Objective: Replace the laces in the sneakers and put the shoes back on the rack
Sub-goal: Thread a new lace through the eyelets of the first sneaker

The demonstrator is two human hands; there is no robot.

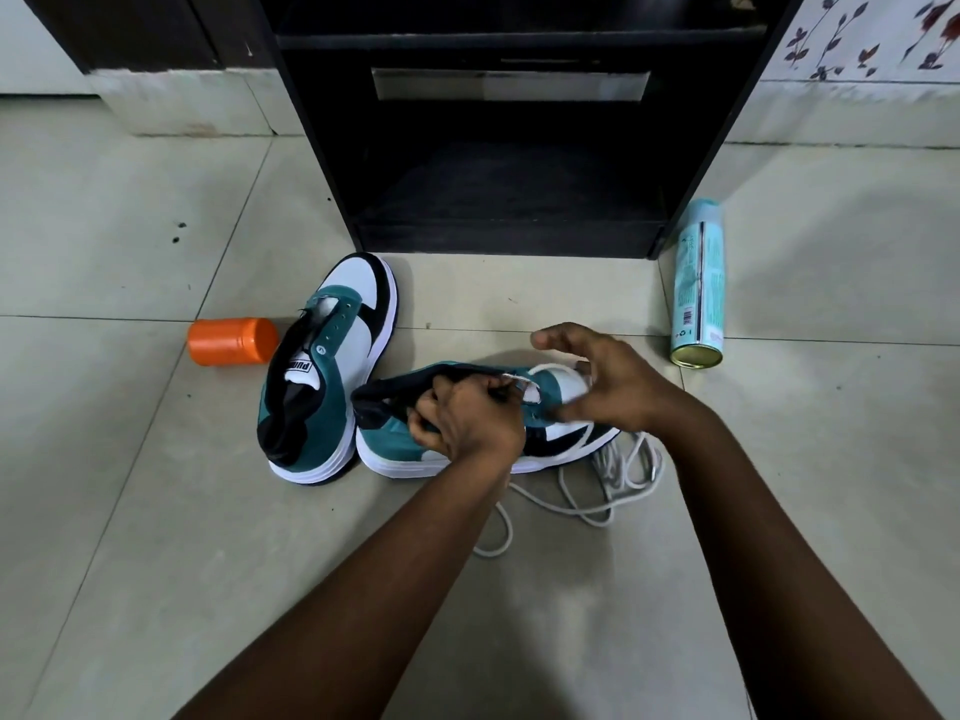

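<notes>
L hand (467, 423) pinches white lace (582, 504) at sneaker (395, 444) eyelets; R hand (602, 381) spread.

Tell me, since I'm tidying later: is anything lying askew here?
Yes. The pale teal spray can lies tipped on the tiled floor right of the black shoe rack; the orange plastic jar lies sideways beside the unlaced sneaker.
</notes>
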